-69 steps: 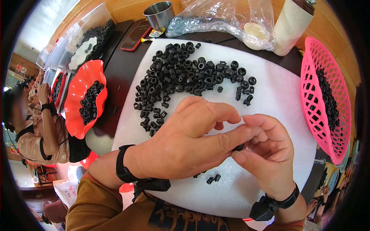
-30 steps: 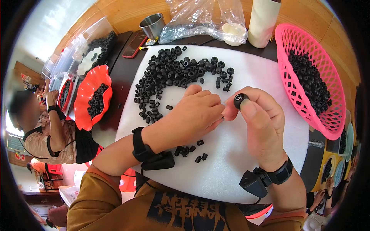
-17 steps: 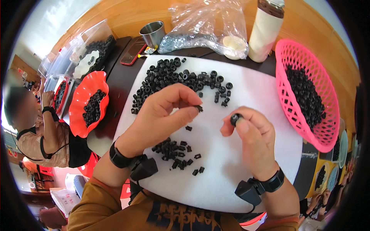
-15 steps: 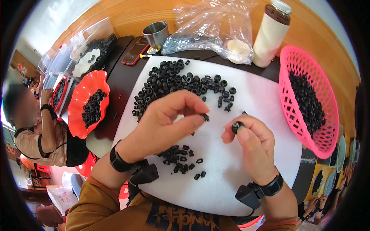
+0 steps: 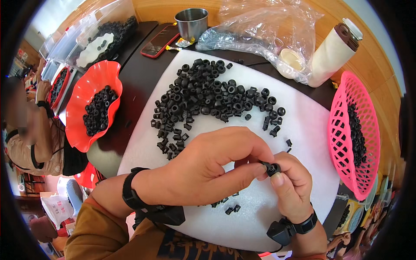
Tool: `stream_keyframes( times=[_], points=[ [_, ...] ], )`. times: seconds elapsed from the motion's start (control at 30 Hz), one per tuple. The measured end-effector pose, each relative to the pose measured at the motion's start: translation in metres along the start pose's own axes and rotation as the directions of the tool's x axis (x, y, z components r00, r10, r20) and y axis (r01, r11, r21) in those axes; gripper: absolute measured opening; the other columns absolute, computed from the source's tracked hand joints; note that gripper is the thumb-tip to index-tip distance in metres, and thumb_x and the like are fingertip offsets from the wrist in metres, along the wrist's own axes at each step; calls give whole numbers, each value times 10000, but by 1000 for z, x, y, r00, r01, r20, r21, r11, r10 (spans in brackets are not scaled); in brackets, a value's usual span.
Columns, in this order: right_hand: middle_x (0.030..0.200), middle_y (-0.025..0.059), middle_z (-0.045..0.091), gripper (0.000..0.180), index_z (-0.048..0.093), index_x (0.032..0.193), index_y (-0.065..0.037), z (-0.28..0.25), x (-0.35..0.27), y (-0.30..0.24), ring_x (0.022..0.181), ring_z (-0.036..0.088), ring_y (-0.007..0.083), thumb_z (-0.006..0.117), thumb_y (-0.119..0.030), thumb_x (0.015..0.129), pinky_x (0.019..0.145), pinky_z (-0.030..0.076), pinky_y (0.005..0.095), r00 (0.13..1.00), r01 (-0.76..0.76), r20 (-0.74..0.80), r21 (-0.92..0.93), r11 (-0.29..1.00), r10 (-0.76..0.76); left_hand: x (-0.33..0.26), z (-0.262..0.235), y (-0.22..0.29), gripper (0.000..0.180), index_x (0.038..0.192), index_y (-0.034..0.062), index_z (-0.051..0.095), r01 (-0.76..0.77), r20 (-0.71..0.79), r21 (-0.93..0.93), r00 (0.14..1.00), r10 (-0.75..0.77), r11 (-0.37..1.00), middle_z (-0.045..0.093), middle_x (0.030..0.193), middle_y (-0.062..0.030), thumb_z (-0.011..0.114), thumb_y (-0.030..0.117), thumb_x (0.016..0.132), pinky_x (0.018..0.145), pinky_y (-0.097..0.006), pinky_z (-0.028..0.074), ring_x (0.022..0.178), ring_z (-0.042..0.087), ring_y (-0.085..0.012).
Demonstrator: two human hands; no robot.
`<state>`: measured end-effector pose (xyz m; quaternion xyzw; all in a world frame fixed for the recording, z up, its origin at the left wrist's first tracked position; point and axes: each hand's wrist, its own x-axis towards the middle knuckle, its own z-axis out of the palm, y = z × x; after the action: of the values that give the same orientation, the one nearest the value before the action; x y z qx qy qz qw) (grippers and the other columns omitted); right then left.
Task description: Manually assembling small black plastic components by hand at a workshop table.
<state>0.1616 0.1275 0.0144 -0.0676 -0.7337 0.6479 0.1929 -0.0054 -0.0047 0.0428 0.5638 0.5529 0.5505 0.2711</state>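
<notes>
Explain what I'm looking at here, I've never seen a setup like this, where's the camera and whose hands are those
There's no robot: this is a person working bare-handed, seen from a wide fisheye camera worn on the head, looking down, so straight edges bend. The right hand pinches a round black piece; the left hand pinches a smaller black part close by, mostly hidden. On the white mat lies a heap of small black parts. More sit in the red bowl on the left and the pink basket on the right.
</notes>
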Motion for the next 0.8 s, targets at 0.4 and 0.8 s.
stream_keyframes(
  times=[0.4, 0.8],
  points=[
    [804, 102, 600, 114, 604, 943, 24, 1, 0, 0, 691, 552, 210, 612, -56, 863, 636, 438, 292, 997, 83, 18, -139, 987, -81, 0, 7, -3, 208, 983, 16, 650, -74, 14, 126, 997, 73, 989, 602, 789, -71, 654, -30, 779, 590, -298, 431, 675, 563, -197],
    [785, 112, 589, 140, 605, 907, -6, 6, 3, -6, 682, 568, 273, 645, -33, 775, 607, 463, 333, 970, 226, 33, -496, 838, -242, -3, 10, -8, 267, 1001, 30, 649, -136, 32, 268, 991, 132, 954, 585, 750, -81, 678, -44, 747, 555, -299, 449, 656, 578, -221]
  ],
)
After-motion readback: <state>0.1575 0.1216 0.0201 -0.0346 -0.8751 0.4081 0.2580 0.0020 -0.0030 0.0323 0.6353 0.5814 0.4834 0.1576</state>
